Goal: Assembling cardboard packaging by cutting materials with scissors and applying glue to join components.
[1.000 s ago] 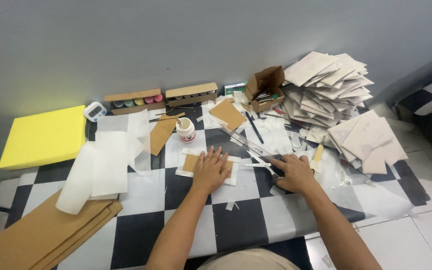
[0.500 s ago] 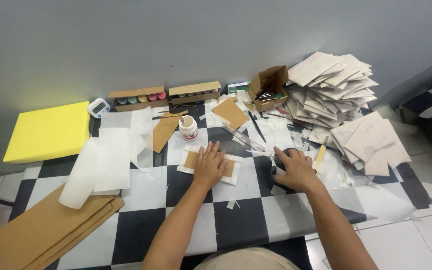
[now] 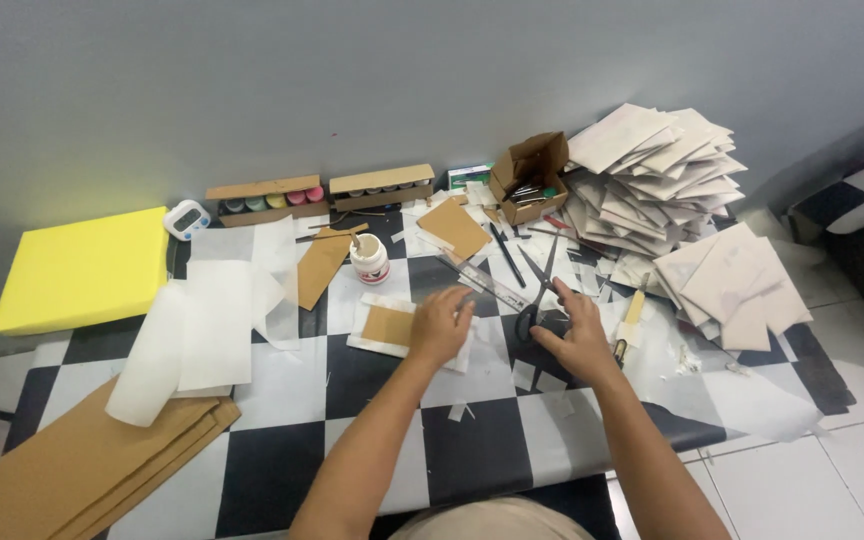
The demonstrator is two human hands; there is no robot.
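My left hand [image 3: 442, 325] rests flat on a small brown cardboard piece [image 3: 386, 325] that lies on a white sheet of paper [image 3: 372, 345]. My right hand [image 3: 577, 338] lies to its right, fingers spread over the handles of black scissors [image 3: 540, 292] on the checkered floor; it touches them without a full grip. A clear ruler [image 3: 477, 281] lies just beyond both hands. A small white glue jar [image 3: 369, 257] stands behind the cardboard piece.
A yellow foam block [image 3: 82, 267] sits far left, with a white timer [image 3: 186, 218] beside it. Two paint-pot boxes [image 3: 272, 197] line the wall. Brown cardboard sheets [image 3: 72, 465] lie near left, rolled white paper [image 3: 187, 335] above them. Stacks of folded white envelopes [image 3: 652, 180] fill the right.
My right hand has opened and shifted onto the scissors' handles. My left hand stays pressed on the cardboard piece. The camera view has moved slightly.
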